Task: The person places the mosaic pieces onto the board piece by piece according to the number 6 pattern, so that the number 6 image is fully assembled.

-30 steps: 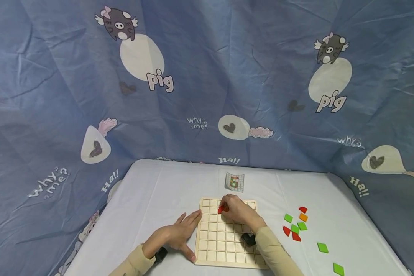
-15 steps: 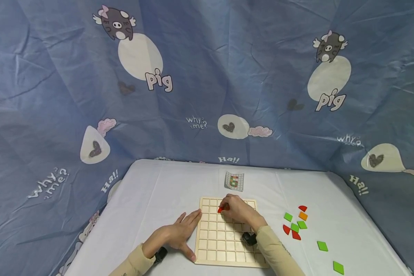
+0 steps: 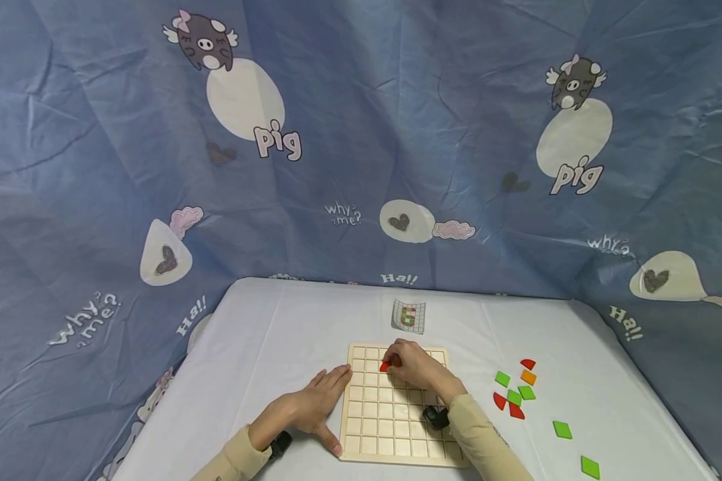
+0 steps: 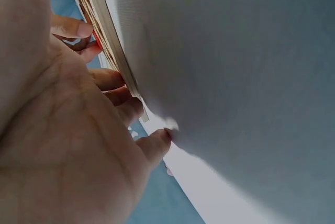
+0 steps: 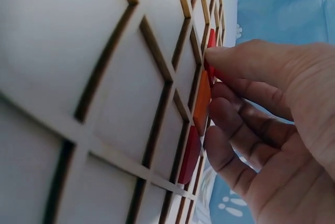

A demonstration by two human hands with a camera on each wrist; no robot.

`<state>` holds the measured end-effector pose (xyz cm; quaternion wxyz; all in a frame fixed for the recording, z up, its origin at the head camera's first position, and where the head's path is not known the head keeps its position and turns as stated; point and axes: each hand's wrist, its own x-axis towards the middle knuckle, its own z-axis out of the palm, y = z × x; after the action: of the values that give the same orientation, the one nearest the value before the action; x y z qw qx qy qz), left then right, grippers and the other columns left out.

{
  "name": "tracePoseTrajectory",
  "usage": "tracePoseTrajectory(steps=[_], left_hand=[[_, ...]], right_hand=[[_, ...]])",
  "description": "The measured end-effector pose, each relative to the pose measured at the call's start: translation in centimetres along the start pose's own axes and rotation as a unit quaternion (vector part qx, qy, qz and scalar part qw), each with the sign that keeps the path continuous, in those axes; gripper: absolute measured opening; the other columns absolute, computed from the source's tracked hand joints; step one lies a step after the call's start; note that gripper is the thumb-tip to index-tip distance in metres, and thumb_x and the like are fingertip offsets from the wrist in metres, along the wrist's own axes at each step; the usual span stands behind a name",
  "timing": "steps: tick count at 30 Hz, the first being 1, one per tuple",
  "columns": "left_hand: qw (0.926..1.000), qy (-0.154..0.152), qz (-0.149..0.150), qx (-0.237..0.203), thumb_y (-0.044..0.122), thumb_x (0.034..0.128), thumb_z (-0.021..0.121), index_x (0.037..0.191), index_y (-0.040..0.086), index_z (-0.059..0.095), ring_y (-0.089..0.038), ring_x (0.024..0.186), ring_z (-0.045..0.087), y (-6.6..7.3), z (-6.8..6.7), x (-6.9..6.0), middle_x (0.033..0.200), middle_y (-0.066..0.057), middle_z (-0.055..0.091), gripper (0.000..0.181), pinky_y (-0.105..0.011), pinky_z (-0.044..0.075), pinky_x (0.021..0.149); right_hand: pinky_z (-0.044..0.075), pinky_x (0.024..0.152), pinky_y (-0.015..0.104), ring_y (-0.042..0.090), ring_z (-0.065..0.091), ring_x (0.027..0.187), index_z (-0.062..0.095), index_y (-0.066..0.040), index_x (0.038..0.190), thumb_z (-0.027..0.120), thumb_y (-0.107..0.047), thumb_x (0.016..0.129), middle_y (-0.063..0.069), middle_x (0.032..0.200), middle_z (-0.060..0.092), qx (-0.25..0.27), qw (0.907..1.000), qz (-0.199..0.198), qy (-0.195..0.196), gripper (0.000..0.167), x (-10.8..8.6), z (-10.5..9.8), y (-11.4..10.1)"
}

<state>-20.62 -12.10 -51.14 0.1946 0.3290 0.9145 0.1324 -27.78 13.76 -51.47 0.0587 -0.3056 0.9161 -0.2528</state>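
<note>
A pale wooden grid board [image 3: 386, 427] lies on the table. Its left edge is touched by my left hand [image 3: 315, 405], thumb and fingers spread apart. Over the upper rows, my right hand [image 3: 416, 366] pinches a red quarter-circle tile [image 3: 385, 367] at a square of the grid. The right wrist view has the thumb on this red tile [image 5: 211, 41], with an orange square tile [image 5: 202, 101] and another red tile [image 5: 190, 156] in the squares beside it. Fingers hide part of these tiles in the head view.
Behind the board lies a small printed pattern card [image 3: 408, 316]. To the right are loose red tiles [image 3: 517, 411], several green tiles [image 3: 562, 429] and an orange tile [image 3: 529, 377]. A patterned blue cloth [image 3: 337, 133] hangs around the white table [image 3: 289, 314].
Both hands stay in place. The right hand keeps its fingers at the red tile, with only a very slight shift of the wrist.
</note>
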Motion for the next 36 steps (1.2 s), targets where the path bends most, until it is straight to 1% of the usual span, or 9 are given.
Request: tracePoseTrajectory(steps=[3,8,15,19,21,25,29,32,36], left_hand=[[0.9999,0.005,-0.007,0.008,0.065,0.0549,0.082,0.153,-0.002,0.009,-0.028,0.150,0.009,0.1,0.0,0.0,0.161,-0.019,0.007,0.139,-0.051,0.013,0.121],[0.9998,0.002,-0.013,0.013,0.065,0.0550,0.082,0.153,-0.002,0.009,-0.026,0.151,0.009,0.2,-0.1,0.0,0.161,-0.018,0.006,0.140,-0.050,0.012,0.122],[1.0000,0.000,-0.007,0.007,0.066,0.0556,0.082,0.152,-0.003,0.008,-0.027,0.150,0.009,-0.1,0.0,0.3,0.161,-0.019,0.006,0.139,-0.051,0.012,0.121],[1.0000,-0.001,-0.002,0.009,0.067,0.0566,0.081,0.152,-0.004,0.007,-0.029,0.150,0.009,-0.2,0.1,0.4,0.161,-0.021,0.006,0.139,-0.053,0.012,0.121],[0.9999,-0.001,-0.004,0.015,0.067,0.0564,0.080,0.152,-0.004,0.008,-0.029,0.150,0.009,-0.1,0.1,0.3,0.161,-0.020,0.006,0.139,-0.052,0.013,0.121],[0.9998,0.002,-0.010,0.020,0.067,0.0550,0.081,0.152,-0.002,0.009,-0.026,0.150,0.009,0.0,0.0,0.2,0.161,-0.018,0.007,0.139,-0.050,0.013,0.122],[0.9997,0.005,-0.010,0.023,0.067,0.0549,0.081,0.153,-0.002,0.009,-0.026,0.151,0.009,0.0,0.1,0.3,0.161,-0.018,0.006,0.140,-0.049,0.013,0.122],[0.9997,0.005,-0.009,0.022,0.067,0.0553,0.080,0.153,-0.003,0.008,-0.026,0.151,0.009,-0.1,0.1,0.3,0.161,-0.018,0.006,0.140,-0.049,0.013,0.122],[0.9998,0.007,-0.004,0.016,0.067,0.0560,0.081,0.153,-0.003,0.008,-0.027,0.150,0.009,-0.2,0.1,0.3,0.161,-0.018,0.006,0.139,-0.049,0.013,0.122]], right_hand=[[0.050,0.064,0.019,0.008,0.056,0.075,0.070,-0.007,0.097,0.070,-0.006,0.085,0.001,0.091,0.061,0.000,1.0000,-0.009,0.004,0.012,-0.1,0.1,0.1],[0.050,0.064,0.018,0.006,0.055,0.075,0.070,-0.008,0.097,0.070,-0.007,0.086,0.000,0.091,0.061,-0.003,0.9999,-0.011,0.007,0.011,-0.1,0.2,0.0],[0.051,0.066,0.021,0.010,0.058,0.077,0.070,-0.005,0.095,0.071,-0.004,0.085,0.003,0.091,0.062,-0.001,0.9997,-0.014,0.017,0.010,0.0,0.0,-0.2],[0.052,0.066,0.021,0.011,0.058,0.078,0.070,-0.005,0.096,0.071,-0.005,0.085,0.002,0.091,0.062,-0.004,0.9998,-0.014,0.016,0.011,-0.1,0.0,-0.2],[0.052,0.067,0.022,0.011,0.058,0.079,0.069,-0.007,0.098,0.071,-0.007,0.086,0.001,0.092,0.062,-0.003,0.9998,-0.007,0.018,0.012,-0.3,-0.1,-0.2],[0.053,0.071,0.024,0.012,0.059,0.084,0.068,-0.007,0.104,0.068,-0.012,0.090,0.000,0.097,0.062,0.018,0.9993,0.010,0.032,0.015,-1.5,-1.0,0.0],[0.053,0.071,0.027,0.014,0.059,0.086,0.068,-0.006,0.105,0.066,-0.011,0.091,0.001,0.098,0.063,0.023,0.9973,0.027,0.064,0.015,-3.1,-2.5,0.9],[0.052,0.071,0.027,0.013,0.058,0.085,0.069,-0.006,0.104,0.068,-0.011,0.090,0.000,0.097,0.064,0.013,0.9948,0.046,0.090,0.015,-4.5,-3.5,2.2],[0.052,0.070,0.028,0.013,0.059,0.085,0.070,-0.008,0.101,0.071,-0.009,0.086,-0.002,0.095,0.064,-0.004,0.9898,0.069,0.125,0.016,-6.9,-4.7,4.5]])
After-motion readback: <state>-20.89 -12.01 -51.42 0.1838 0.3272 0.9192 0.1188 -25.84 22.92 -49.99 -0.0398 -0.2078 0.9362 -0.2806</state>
